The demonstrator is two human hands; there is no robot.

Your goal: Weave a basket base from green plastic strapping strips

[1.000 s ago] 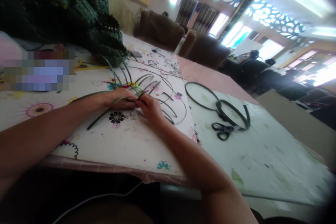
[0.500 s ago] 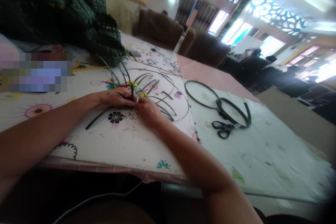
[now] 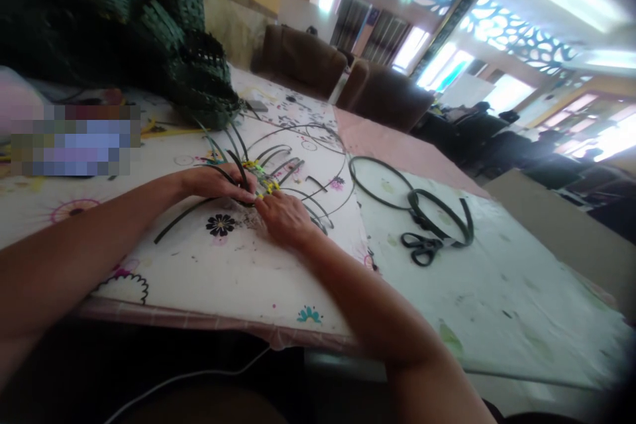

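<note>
A small woven piece point(image 3: 265, 180) of dark strips with yellow and green bits lies on the flowered tablecloth, its loose strips fanning out on several sides. My left hand point(image 3: 221, 183) is closed on its near left part, with dark strips sticking up between and behind the fingers. One long strip runs from under this hand toward the lower left. My right hand point(image 3: 284, 215) is beside it, fingers bent together on the near right edge of the piece. The fingertips of both hands almost meet, and what lies beneath them is hidden.
Black-handled scissors point(image 3: 422, 248), a coil of dark strip point(image 3: 440, 212) and a dark hoop point(image 3: 380, 182) lie on the pale green cloth at the right. Dark woven baskets point(image 3: 199, 73) are piled at the back left. Brown chairs point(image 3: 303, 59) stand behind the table.
My right hand has turned flatter, with its fingers now over the piece's near edge, showing more of the yellow bits. The upright strips by my left hand have shifted left.
</note>
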